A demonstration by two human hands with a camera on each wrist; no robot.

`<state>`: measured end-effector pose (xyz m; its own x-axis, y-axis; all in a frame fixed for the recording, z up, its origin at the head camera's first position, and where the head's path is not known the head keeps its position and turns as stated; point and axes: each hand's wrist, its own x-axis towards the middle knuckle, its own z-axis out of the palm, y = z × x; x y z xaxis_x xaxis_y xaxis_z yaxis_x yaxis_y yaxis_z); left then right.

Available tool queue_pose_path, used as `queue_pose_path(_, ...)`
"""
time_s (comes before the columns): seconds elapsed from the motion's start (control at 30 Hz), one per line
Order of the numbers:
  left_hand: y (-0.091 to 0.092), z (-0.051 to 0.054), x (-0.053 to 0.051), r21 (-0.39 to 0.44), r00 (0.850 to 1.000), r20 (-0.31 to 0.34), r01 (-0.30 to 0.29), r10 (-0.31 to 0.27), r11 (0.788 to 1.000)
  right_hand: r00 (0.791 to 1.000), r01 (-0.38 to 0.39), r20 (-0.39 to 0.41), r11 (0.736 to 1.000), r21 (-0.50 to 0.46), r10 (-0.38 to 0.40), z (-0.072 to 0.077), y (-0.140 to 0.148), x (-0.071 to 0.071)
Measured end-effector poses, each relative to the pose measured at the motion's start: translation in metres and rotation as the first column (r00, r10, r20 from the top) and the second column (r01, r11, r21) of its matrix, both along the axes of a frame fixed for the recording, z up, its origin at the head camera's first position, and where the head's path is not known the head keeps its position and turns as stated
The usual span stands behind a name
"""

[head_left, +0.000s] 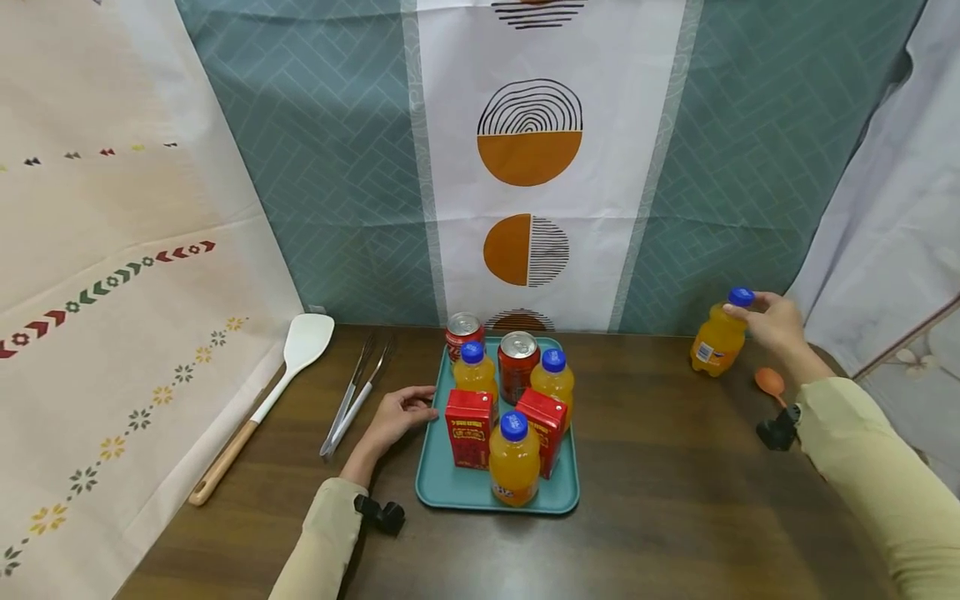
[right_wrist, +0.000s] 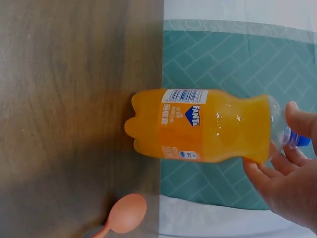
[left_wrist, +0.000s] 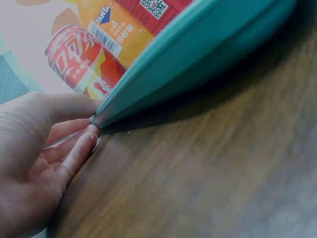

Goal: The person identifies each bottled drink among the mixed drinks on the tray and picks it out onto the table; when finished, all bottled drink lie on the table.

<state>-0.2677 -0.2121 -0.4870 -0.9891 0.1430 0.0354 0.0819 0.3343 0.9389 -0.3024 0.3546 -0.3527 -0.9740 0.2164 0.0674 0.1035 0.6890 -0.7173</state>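
In the head view, the tray (head_left: 450,490) sits on the bench (head_left: 645,467), its far edge close to the hanging cloth (head_left: 360,167). Two red cans (head_left: 518,367) stand toward the tray's far end, with three orange bottles (head_left: 515,462) and two red cartons (head_left: 471,433) packed nearer; bits of bare tray show at its near corners. The left hand (head_left: 401,417) is at the tray's left edge. Left of the tray, past that hand, lie the tongs (head_left: 357,407) and, farther out, the spatula (head_left: 272,397). Well to the tray's right, across a wide open stretch of bench, the right hand (head_left: 774,321) holds another orange bottle, the held bottle (head_left: 717,340), tilted, near the bench's back edge. An orange spoon (head_left: 768,381) lies on the same side of the tray, below that hand.

In the left wrist view, the left hand pinches the tray's rim between thumb and fingertips. One can and one bottle rise just inside the rim; open bench runs along its outside.

In the right wrist view, the right hand pinches the held bottle round its neck, just below the blue cap. Whether the base touches the bench, I cannot tell.
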Motion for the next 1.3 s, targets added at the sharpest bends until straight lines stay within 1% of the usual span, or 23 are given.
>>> queue_pose_path(0.13,0.001,0.000,0.000,-0.003,1.000,-0.003,0.007,-0.007,1.000,1.000,-0.006,-0.007,1.000,0.028,0.006,-0.003,0.005,0.000)
queue_pose_path(0.3,0.002,0.001,0.001,0.003,1.000,-0.008,0.006,-0.006,1.000,0.999,-0.043,0.001,0.998,0.036,0.043,-0.003,0.010,0.000)
queue_pose_path(0.4,0.001,0.001,0.001,-0.011,1.000,-0.002,0.005,-0.005,1.000,0.998,-0.056,0.002,0.998,0.029,0.056,-0.004,0.012,-0.001)
queue_pose_path(0.57,0.002,0.000,0.000,-0.027,1.000,0.005,-0.002,0.002,1.000,0.999,-0.034,0.003,0.999,0.028,0.034,-0.006,0.012,0.000)
queue_pose_path(0.7,0.002,0.001,0.000,-0.021,1.000,-0.001,-0.003,0.003,1.000,1.000,-0.022,0.017,1.000,0.010,0.022,-0.006,0.012,0.000)
queue_pose_path(0.83,0.002,0.002,0.001,-0.010,1.000,0.010,-0.002,0.002,1.000,0.998,-0.056,0.039,0.998,-0.015,0.057,-0.003,0.014,-0.002)
queue_pose_path(0.9,0.002,0.005,0.002,-0.004,1.000,0.018,0.003,-0.002,1.000,0.995,-0.085,0.059,0.996,-0.023,0.086,0.000,0.016,-0.002)
queue_pose_path(1.0,0.004,0.015,0.007,0.000,1.000,0.022,0.015,-0.015,1.000,0.989,-0.116,0.088,0.993,-0.030,0.118,0.006,0.018,-0.003)
queue_pose_path(1.13,0.008,0.029,0.016,-0.005,0.999,0.023,0.023,-0.022,1.000,0.986,-0.131,0.093,0.986,-0.104,0.141,0.016,0.020,-0.003)
queue_pose_path(1.23,0.009,0.032,0.018,-0.003,1.000,0.020,0.020,-0.020,1.000,0.985,-0.140,0.072,0.976,-0.168,0.154,0.024,0.023,-0.001)
queue_pose_path(1.3,0.009,0.032,0.018,0.001,1.000,0.017,0.019,-0.019,1.000,0.986,-0.147,0.051,0.972,-0.184,0.159,0.029,0.023,0.000)
